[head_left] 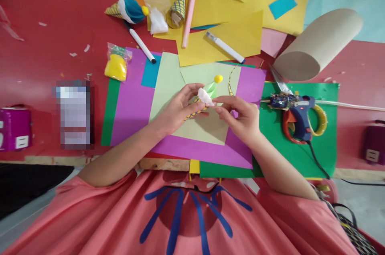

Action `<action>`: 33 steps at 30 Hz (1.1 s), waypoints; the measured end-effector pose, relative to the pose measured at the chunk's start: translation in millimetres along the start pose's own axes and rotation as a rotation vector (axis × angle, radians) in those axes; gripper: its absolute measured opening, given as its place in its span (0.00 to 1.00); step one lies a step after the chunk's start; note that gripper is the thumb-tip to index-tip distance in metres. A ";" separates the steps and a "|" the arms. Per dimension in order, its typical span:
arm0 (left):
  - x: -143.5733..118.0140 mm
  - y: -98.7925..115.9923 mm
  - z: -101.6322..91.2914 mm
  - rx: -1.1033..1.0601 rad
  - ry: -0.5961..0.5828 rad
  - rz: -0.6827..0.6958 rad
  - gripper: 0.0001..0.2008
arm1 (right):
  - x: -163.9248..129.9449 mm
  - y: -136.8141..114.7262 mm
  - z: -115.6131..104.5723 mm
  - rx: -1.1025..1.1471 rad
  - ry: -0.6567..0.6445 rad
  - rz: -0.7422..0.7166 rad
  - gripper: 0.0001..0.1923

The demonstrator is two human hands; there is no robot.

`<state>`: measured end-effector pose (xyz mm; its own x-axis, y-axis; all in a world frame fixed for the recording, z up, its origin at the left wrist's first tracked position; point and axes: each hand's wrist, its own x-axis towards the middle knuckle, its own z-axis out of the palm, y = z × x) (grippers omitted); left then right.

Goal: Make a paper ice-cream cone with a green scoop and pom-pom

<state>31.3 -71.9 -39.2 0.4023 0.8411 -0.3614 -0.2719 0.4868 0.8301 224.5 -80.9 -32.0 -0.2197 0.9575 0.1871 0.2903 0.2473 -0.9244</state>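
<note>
A small paper ice cream cone (212, 88), with a green top, a white band and a yellow ball at its tip, is held above the pale sheet (207, 130). My left hand (183, 106) is closed around its yellow cone part, which is patterned with dark lines. At the white band, the fingertips of my right hand (239, 116) are pinched together against the edge. Whether they grip a bit of the white material is too small to tell. A thin patterned strip (230, 86) lies just beyond my right hand.
A glue gun (297, 112) and scissors (281, 80) lie right, near a cardboard tube (319, 46). Beyond are markers (225, 47), a pink stick (189, 18), a blue-topped ice cream cone (129, 8) and another cone (178, 8). A yellow clay bag (116, 66) and phone (75, 114) sit left.
</note>
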 end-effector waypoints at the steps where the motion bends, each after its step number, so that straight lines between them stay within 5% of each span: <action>1: -0.1 0.0 1.0 -0.020 -0.003 -0.018 0.25 | 0.1 0.0 -0.3 0.012 -0.011 0.001 0.06; 9: -0.1 -3.6 3.5 0.019 -0.016 -0.030 0.28 | 0.8 -0.9 0.7 0.144 0.001 0.119 0.08; 14: -2.6 -8.4 0.2 0.245 0.010 0.070 0.26 | -0.4 -2.9 5.1 0.050 0.038 0.164 0.10; 21: -5.3 -9.9 -1.7 0.459 0.040 0.239 0.26 | 1.7 0.0 3.2 0.195 -0.059 0.218 0.09; 26: -3.5 -9.3 -4.1 0.440 0.018 0.284 0.27 | 2.9 0.1 0.5 0.210 -0.077 0.205 0.09; 33: -3.6 -9.9 -0.8 0.300 0.016 0.181 0.29 | -3.5 2.0 2.5 0.136 0.104 0.126 0.10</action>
<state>31.8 -79.5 -46.6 0.3564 0.9123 -0.2019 -0.0676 0.2407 0.9682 223.5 -84.1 -35.4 -0.0904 0.9914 0.0941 0.1797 0.1092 -0.9776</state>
